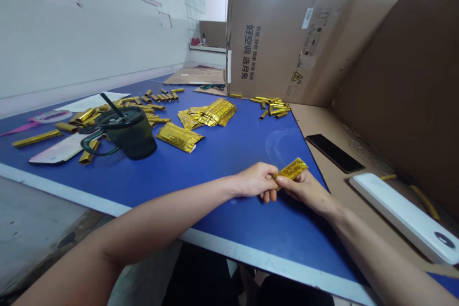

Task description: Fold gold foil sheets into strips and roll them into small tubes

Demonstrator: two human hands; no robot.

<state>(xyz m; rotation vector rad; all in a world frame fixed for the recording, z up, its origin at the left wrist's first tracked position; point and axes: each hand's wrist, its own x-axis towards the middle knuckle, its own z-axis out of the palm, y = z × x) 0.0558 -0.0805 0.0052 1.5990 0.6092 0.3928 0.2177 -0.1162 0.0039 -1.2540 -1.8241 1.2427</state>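
Over the right part of the blue table (229,167), both hands meet at a narrow shiny gold foil strip (293,168). My right hand (311,190) pinches it, thumb on top, and its far end sticks up to the right. My left hand (258,180) is closed with curled fingers at the strip's lower left end, which those fingers partly hide. Flat gold foil pieces (218,112) lie in an overlapping pile beyond my left hand. One wider gold foil packet (180,137) rests nearer, beside the pile.
A dark green lidded mug with straw (134,131) stands left, among many small gold tubes (84,115). More tubes (276,106) lie by the large cardboard box (279,43). At right are a black phone (335,153) and a long white device (401,215). Tape roll (53,116) lies far left.
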